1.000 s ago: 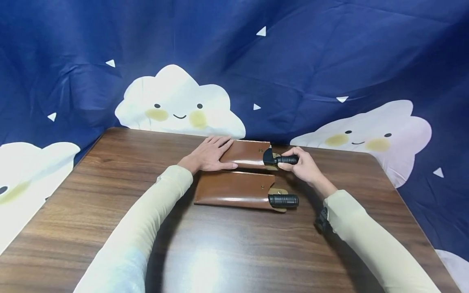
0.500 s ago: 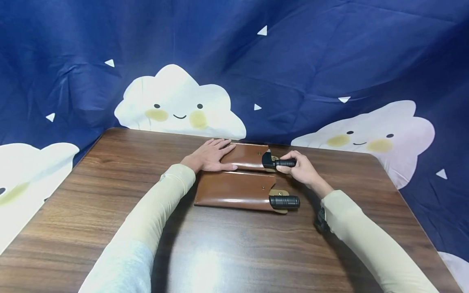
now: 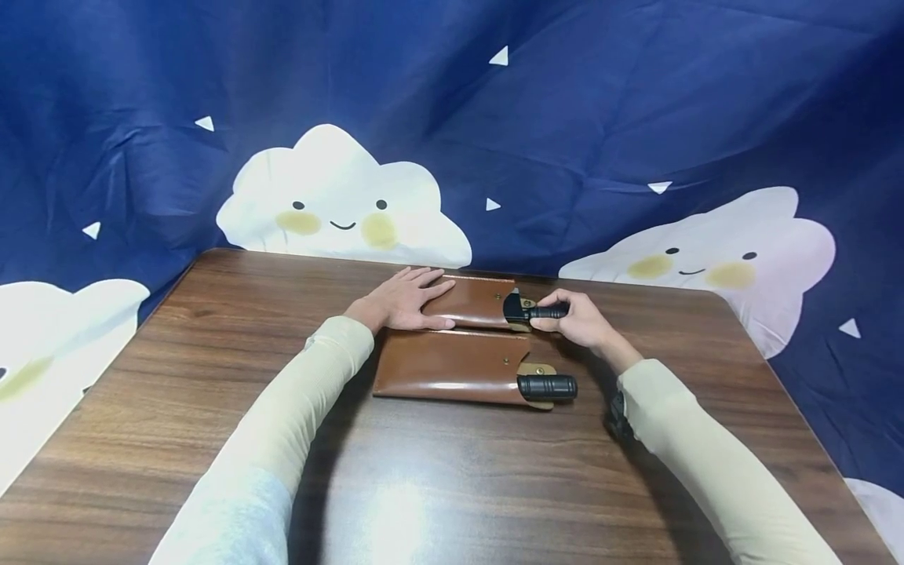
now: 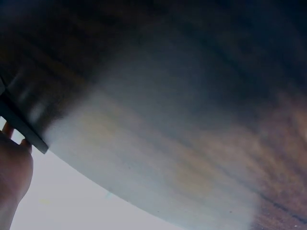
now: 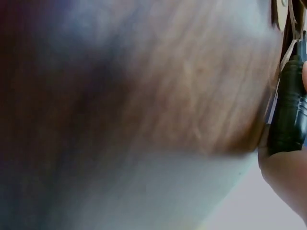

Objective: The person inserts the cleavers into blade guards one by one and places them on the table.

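Two brown leather sheaths lie side by side on the table in the head view. My left hand (image 3: pixel 406 300) rests spread on the closed end of the far sheath (image 3: pixel 476 301). From that sheath's mouth sticks a tool with a broad flat dark part (image 3: pixel 515 308) and a black handle (image 3: pixel 554 311); the rest of it is hidden inside. My right hand (image 3: pixel 582 320) pinches this handle between thumb and fingers. The right wrist view shows the ridged handle (image 5: pixel 287 108) at its right edge. Nearer me, another black handle (image 3: pixel 548 387) protrudes from the near sheath (image 3: pixel 452 367), untouched.
The dark wood table (image 3: pixel 452 486) extends around the sheaths, its far edge close behind the far one. A blue cloth (image 3: pixel 579 102) printed with white clouds hangs behind it. A tan flap with a snap (image 3: pixel 540 370) shows at the near sheath's mouth.
The far sheath, with its tool, has shifted slightly toward me, and my right hand has moved a little left with the handle. The near sheath stays in place.
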`<state>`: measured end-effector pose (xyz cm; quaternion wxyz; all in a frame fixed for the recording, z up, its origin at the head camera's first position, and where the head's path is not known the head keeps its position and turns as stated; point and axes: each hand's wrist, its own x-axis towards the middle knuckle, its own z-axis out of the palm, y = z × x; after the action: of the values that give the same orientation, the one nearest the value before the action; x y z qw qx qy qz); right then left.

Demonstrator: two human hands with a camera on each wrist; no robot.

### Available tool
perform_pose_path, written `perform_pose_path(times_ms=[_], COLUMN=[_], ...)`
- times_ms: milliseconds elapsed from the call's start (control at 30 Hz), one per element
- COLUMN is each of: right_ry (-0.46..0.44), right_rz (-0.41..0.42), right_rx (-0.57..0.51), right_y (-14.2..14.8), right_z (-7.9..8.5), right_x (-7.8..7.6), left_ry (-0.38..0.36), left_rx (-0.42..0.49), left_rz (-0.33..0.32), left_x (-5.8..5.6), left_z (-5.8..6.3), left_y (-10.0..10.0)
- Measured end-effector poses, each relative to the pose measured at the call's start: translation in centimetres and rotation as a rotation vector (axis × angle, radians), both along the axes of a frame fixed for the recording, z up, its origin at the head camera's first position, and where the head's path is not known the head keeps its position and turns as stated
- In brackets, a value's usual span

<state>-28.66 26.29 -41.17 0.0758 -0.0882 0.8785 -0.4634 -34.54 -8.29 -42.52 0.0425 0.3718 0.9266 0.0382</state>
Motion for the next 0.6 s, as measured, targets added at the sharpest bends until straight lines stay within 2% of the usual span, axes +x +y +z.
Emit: perform_pose_path(times_ms=[200,333,467,600], right_ry=[-0.011,-0.003,0.094,0.195], right_rz=[-0.026,-0.025,-0.014,-0.041], right_rx=[0.039,0.087,0.197,0.3], right_y=[0.3,0.4,0.8,1.4], right_z=[0.0,0.2,0.4,1.0], right_x=[0.0,0.1,0.2,0.5], left_ry=[-0.02,0.007,0.053,0.077], left_rx=[-0.014,-0.021,-0.016,-0.021], left_rz=[0.014,0.029,0.061,0.109], left_x=[0.2,0.4,1.2,2.3], left_z=[0.1,0.4,0.5,0.6], left_y=[0.4,0.3,-0.2,-1.0])
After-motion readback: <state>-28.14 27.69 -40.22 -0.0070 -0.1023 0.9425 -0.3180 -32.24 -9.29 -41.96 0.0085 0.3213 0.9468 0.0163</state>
